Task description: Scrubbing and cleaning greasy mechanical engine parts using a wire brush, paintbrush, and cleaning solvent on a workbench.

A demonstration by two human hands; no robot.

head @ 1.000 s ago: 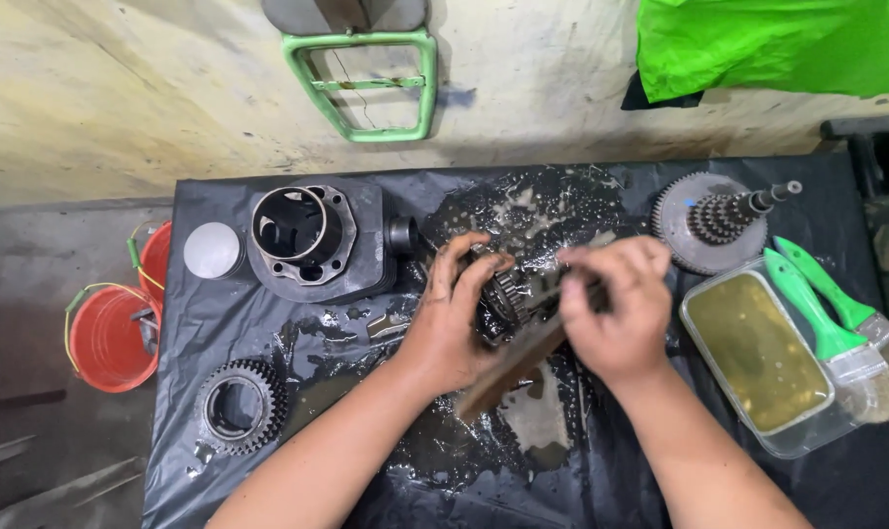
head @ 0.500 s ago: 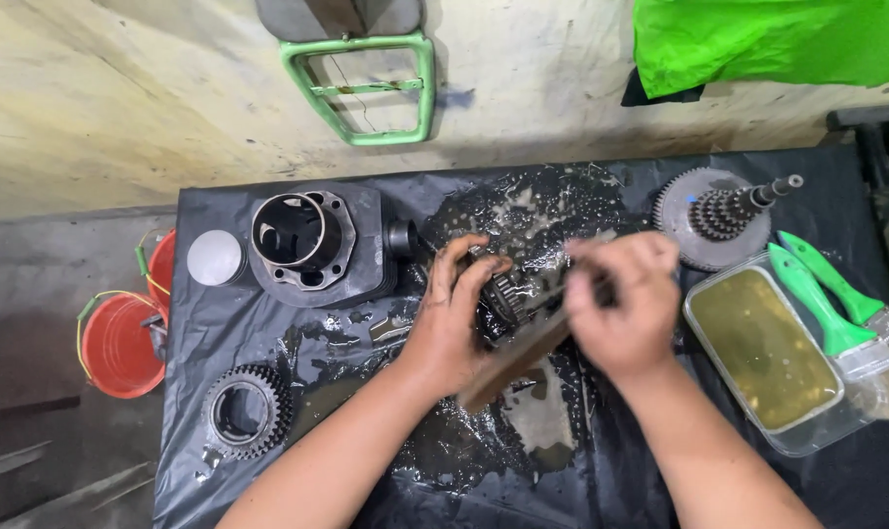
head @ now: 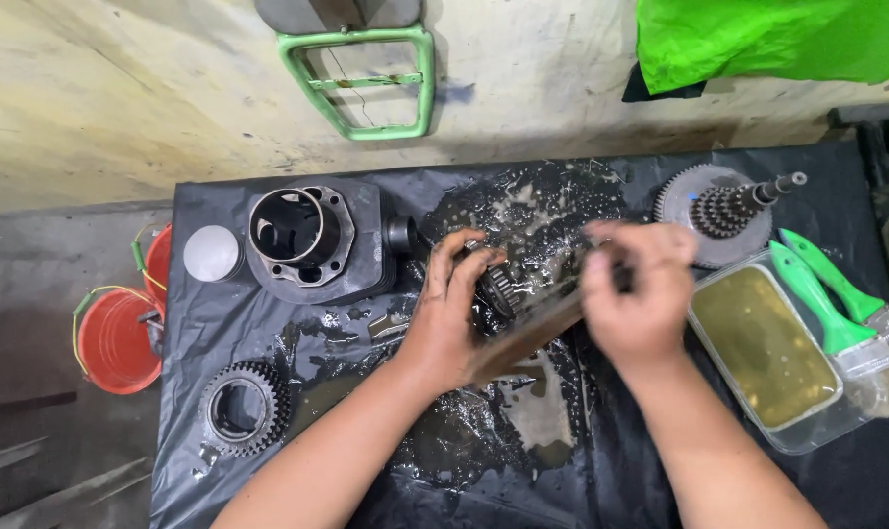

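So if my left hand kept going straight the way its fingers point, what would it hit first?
The left hand points up and away, past the gear it holds. Next in line looks like the wet black sheet, though depth is unclear.

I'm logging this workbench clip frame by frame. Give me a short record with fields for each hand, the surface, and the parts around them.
left hand: left hand grips a small dark toothed metal gear
right hand: right hand holds a flat brown brush handle against the gear
surface: wet black plastic sheet over the table
left side: dark metal engine cylinder, round grey piston crown, ring-shaped toothed gear, red buckets
right side: stepped gear shaft, clear plastic tray of yellowish liquid, two green-handled paintbrushes
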